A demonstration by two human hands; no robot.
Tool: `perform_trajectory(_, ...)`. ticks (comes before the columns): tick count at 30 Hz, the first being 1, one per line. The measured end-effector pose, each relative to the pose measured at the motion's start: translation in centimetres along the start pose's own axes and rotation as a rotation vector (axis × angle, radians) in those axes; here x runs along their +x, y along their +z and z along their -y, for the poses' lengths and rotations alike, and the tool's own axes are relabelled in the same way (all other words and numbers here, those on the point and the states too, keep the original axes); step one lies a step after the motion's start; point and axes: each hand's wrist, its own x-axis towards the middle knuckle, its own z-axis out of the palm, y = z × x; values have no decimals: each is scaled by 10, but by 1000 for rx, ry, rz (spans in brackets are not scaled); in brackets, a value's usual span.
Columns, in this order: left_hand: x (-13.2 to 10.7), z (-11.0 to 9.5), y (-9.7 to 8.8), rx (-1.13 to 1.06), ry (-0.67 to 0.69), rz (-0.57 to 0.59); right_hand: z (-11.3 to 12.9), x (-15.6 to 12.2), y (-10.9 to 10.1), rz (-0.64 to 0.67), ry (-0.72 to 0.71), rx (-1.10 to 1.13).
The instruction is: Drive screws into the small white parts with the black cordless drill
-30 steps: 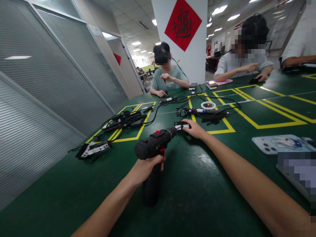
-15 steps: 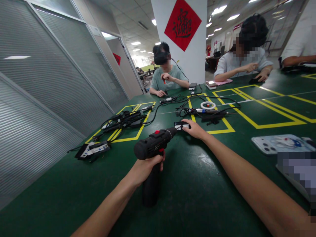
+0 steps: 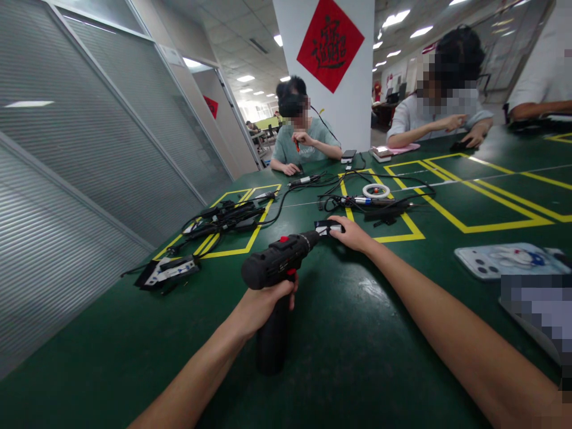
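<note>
My left hand is closed round the grip of a black cordless screwdriver with red buttons, held above the green table. Its chuck points away from me at a small black and white part lying on the table. My right hand is stretched out to that part, with fingers curled over it and holding it down against the tool's tip.
A tangle of black cables and tools lies at the left, a black and white device nearer me. A white ring sits ahead. A phone lies at the right. Three other people sit across the table.
</note>
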Motion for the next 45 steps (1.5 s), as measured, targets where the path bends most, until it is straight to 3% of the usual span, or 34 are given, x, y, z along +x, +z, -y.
perform_trajectory(45,-2,-11,4,5,6,-37,2,-2,-2,3,-3,-12)
